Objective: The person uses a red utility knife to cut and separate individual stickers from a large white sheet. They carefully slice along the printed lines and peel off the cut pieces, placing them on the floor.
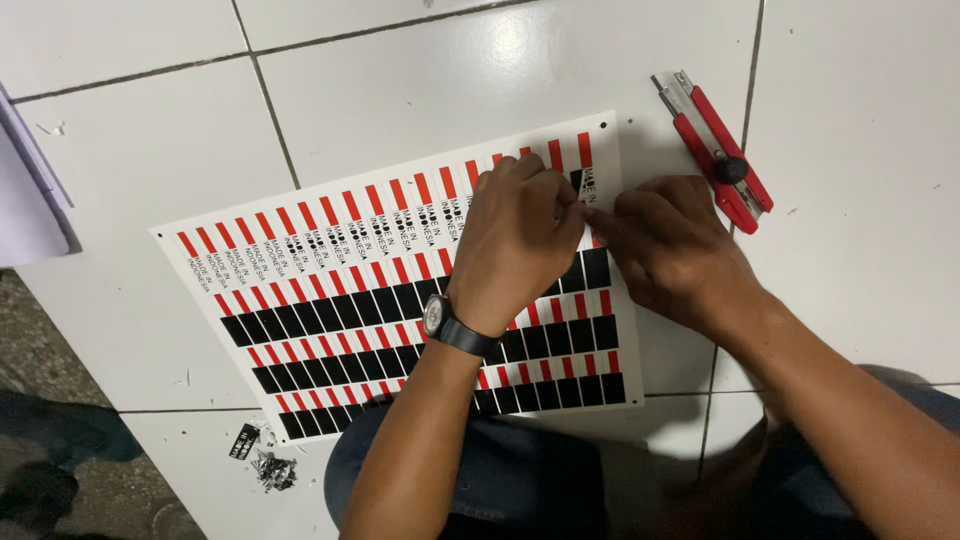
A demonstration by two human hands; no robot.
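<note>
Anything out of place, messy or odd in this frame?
Small peeled scraps lie loose on the floor tile beside the label sheet. The red utility knife lies loose on the tile by the right hand; whether its blade is out is unclear. Otherwise nothing stands out.

Red cutter beside sheet.

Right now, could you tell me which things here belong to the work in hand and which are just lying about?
In use:
left hand
right hand
sticker sheet, both hands pinching at its upper right corner

Lying about:
red utility knife, on the tiles beside the sheet
peeled scraps
white sheets at the left edge
</note>
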